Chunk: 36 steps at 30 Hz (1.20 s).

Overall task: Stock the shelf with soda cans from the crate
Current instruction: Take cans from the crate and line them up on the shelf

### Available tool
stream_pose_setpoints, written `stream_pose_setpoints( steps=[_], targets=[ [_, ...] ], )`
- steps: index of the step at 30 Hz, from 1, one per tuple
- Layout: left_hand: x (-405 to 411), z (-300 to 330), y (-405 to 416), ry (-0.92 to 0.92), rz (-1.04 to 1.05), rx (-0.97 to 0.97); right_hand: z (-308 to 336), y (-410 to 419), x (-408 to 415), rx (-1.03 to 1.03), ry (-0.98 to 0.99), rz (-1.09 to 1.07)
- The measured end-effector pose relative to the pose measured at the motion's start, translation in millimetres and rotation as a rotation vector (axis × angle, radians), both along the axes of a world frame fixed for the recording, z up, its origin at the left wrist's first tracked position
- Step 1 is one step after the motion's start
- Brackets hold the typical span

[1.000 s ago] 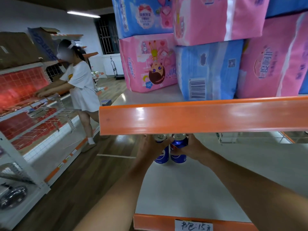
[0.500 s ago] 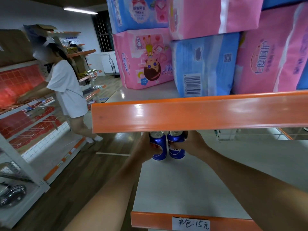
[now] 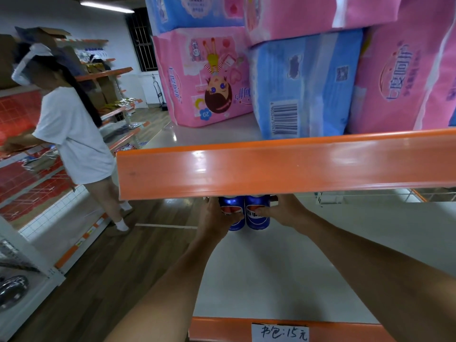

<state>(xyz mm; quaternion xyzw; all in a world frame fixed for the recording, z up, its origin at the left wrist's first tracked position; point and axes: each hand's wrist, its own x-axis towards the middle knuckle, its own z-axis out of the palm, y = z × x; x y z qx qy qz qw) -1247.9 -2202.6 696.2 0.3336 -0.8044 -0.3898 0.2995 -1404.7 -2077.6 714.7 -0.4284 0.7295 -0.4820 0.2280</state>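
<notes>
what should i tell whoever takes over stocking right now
Left hand: wrapped around the left can.
Right hand: wrapped around the right can.
Both cans are upright and side by side at the back of the white shelf, partly hidden under the orange edge of the shelf above. Whether they already rest on the shelf cannot be told for sure.
Done: two cans brought to the shelf; no others show on it.
Left: let go of these two, then fetch more. The crate is out of view.
</notes>
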Motion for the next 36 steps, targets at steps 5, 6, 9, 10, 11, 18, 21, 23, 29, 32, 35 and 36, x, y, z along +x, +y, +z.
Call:
stream_pose_setpoints(
  steps=[5,6,9,10,11,18,21,23,29,32,35,36],
  targets=[
    [2,3,-4,-0.031,-0.027,0.038,-1,-1,0,0.014,-0.038,-0.014],
    [3,3,-4,-0.049,-0.038,0.045,0,0,0,0.019,-0.053,-0.020],
    [5,1,-7,-0.090,-0.047,0.056,0,0,-1,0.028,-0.071,-0.064],
    [5,0,-7,-0.095,-0.044,0.061,0,0,-1,0.029,-0.072,-0.078],
    [4,-1,-8,-0.096,-0.041,0.066,1,0,0,0.026,-0.070,-0.083],
    [5,1,-3,-0.106,-0.046,0.092,-4,1,10,0.013,-0.058,-0.128],
    [5,3,-2,-0.147,-0.049,0.100,-3,4,15,0.008,-0.055,-0.121],
    [8,6,1,-0.178,-0.020,0.111,0,6,18,0.016,-0.025,-0.115],
    [23,16,8,-0.245,0.062,0.035,4,16,24,0.149,0.067,-0.194],
    [29,25,16,-0.337,0.086,-0.080,8,29,28,0.257,0.154,-0.214],
    [33,37,29,-0.389,0.065,-0.173,13,41,33,0.300,0.257,-0.203],
    [35,43,35,-0.398,0.056,-0.202,16,45,35,0.297,0.282,-0.198]
  ],
)
